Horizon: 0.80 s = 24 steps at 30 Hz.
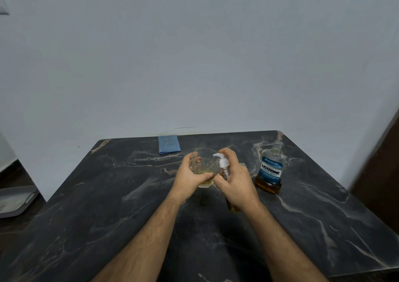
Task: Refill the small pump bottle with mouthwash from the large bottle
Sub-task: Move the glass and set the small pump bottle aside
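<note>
Head view: small pump bottle [224, 169] within right-hand [237, 186] grip.

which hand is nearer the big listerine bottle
Right. The right hand, holding the pump bottle, sits just left of the Listerine bottle. The left hand holds the glass farther left.
</note>
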Tool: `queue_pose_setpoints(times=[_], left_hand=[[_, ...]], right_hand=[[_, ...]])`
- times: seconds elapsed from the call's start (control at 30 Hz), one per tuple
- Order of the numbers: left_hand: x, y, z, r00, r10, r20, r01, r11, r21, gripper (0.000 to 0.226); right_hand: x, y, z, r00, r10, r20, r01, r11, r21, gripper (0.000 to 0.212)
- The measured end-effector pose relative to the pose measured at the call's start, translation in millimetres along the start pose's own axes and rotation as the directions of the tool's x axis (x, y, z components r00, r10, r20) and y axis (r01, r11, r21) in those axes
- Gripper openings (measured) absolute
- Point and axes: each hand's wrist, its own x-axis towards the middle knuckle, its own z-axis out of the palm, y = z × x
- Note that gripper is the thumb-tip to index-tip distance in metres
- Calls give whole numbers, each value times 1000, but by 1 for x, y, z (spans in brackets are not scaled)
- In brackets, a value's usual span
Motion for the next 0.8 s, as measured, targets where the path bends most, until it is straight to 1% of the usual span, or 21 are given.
queue_pose_setpoints(times=[0.13,0.27,0.33,0.5,0.7,0.8], left_hand=[[1,0,0,1000,-12,8,12,1000,11,78],[1,-1,0,1000,-20,8,20,1000,21,79],[2,-2,0,1000,-25,9,24,999,21,81],[3,-4,0,999,-35,12,35,999,26,87],[3,-2,0,999,-32,10,32,999,28,83],[2,-1,0,999,-30,12,30,999,33,84]], right_hand=[[-2,-3,-4,1000,9,13,-8,1000,-12,58],[0,0,-2,999,31,34,-32,999,27,75],[1,1,-1,998,34,43,-35,999,27,78],[2,0,-2,999,25,31,-25,1000,16,76],[1,-2,-3,1000,-6,9,6,1000,3,69],[2,0,-4,1000,4,-3,-4,1000,-10,63]])
